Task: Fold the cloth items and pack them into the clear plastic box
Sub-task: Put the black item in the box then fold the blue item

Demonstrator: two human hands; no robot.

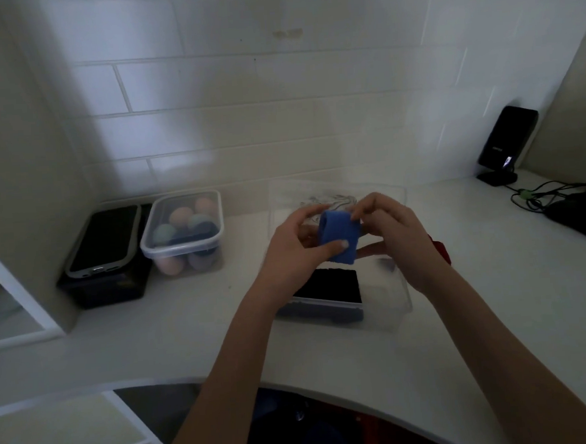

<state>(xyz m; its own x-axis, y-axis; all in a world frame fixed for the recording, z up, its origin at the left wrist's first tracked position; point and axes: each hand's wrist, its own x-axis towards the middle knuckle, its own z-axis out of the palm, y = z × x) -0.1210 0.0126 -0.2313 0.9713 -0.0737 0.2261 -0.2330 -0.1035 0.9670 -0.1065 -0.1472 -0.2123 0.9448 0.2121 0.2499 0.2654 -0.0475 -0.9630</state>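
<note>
A small blue cloth (339, 232), folded into a thick bundle, is held in the air by both hands over the clear plastic box (392, 294). My left hand (297, 252) grips its left and lower side, thumb pressed on the front. My right hand (391, 229) pinches its top right corner. Inside the box, at the near left, lies a dark folded cloth (330, 286). A red cloth (441, 248) peeks out behind my right wrist, mostly hidden.
To the left stand a lidded clear tub (182, 228) of coloured rolled items and a black box with a dark tray (105, 240) on top. At the right are a black device (506, 140) on a stand and cables (537, 196). The white counter's curved front edge (329, 387) is near.
</note>
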